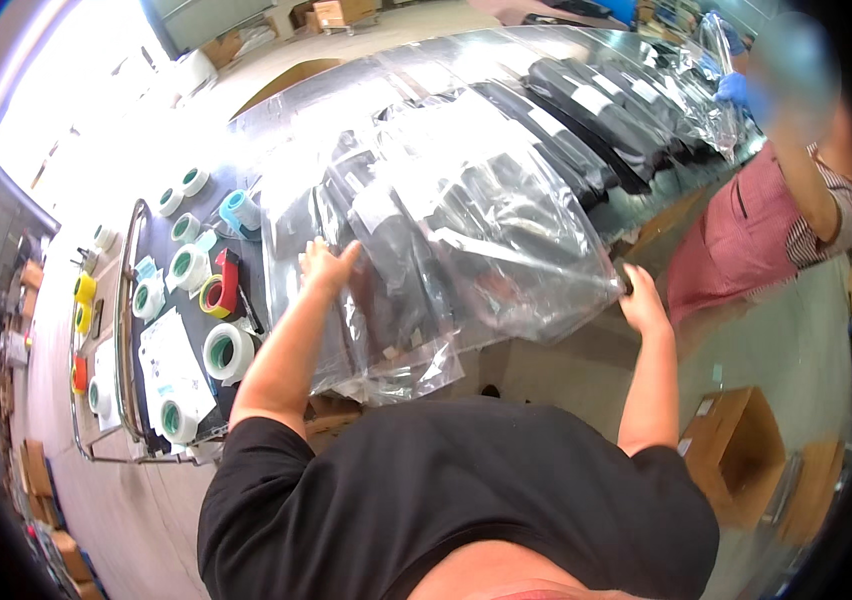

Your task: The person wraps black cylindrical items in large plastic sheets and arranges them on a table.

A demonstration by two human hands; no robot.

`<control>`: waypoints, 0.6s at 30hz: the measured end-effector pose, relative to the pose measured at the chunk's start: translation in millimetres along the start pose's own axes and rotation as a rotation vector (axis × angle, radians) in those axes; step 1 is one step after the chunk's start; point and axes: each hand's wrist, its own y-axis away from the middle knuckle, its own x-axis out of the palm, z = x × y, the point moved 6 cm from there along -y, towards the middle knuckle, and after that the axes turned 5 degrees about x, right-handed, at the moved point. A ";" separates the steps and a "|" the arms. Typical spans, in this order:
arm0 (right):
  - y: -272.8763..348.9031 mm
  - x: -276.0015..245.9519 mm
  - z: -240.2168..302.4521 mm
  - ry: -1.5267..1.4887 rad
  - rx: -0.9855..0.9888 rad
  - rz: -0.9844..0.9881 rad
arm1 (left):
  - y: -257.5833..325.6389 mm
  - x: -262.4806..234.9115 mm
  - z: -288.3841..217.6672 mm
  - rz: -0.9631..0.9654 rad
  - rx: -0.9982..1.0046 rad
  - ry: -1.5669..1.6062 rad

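Observation:
A large clear plastic bag (516,270) lies across the near part of the table, its front edge hanging over. At the bag's right corner, my right hand (643,300) is closed on the gathered plastic, with the arm stretched out. My left hand (326,266) rests with fingers spread on clear plastic over dark wrapped pieces (376,220). What the bag itself contains is hard to make out through glare. Behind it, several long black pieces in clear wrapping (596,115), some with white labels, lie side by side.
Left of the plastic stand several tape rolls (229,352), a red tape dispenser (226,280) and paper sheets (174,365) on a metal-railed cart (128,330). A co-worker in a red apron (736,235) stands at the right. An open cardboard box (736,455) sits on the floor.

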 end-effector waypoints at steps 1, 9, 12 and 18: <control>0.9 -24.3 8.5 0.173 0.140 0.139 | 18.9 2.2 -21.4 0.043 0.006 -0.020; -32.8 73.0 253.4 -0.442 -0.386 0.518 | 72.8 68.0 -139.3 0.082 0.090 -0.083; -45.9 128.3 281.0 -0.155 -0.307 0.568 | 79.7 78.5 -160.2 0.066 0.284 -0.231; -80.8 150.9 256.7 -0.094 -0.254 0.314 | 82.9 76.3 -104.4 -0.002 0.359 0.112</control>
